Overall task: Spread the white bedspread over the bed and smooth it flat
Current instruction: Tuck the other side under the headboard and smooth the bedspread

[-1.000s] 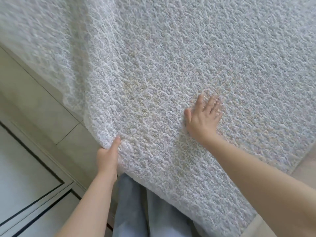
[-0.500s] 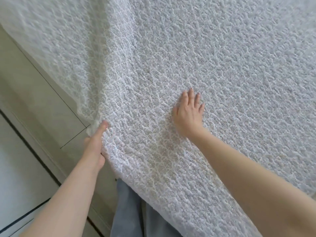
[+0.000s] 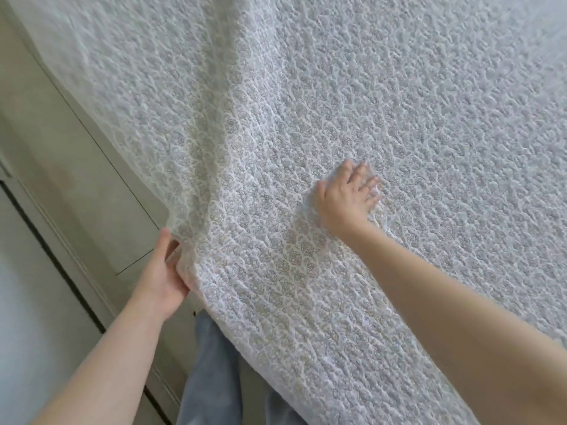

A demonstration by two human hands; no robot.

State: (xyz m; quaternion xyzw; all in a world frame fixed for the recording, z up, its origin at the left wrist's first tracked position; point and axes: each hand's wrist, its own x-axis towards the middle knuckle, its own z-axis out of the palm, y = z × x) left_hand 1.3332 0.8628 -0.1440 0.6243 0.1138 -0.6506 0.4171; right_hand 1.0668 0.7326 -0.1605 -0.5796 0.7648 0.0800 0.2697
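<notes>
A white, bumpy-textured quilted bedspread with a faint grey floral print covers nearly the whole view, stretching from the near right to the far left. Its left edge hangs over the side, with soft folds running down toward the near left corner. The left hand is closed on that hanging edge, thumb on top and fingers tucked under the fabric. The right hand lies palm down on the top of the spread with fingers open and spread; their tips are blurred. To the left of the hanging edge lies a pale beige tiled floor, crossed by thin joints and a dark line. Light blue denim trouser legs show at the near edge, partly covered by the overhanging fabric.
</notes>
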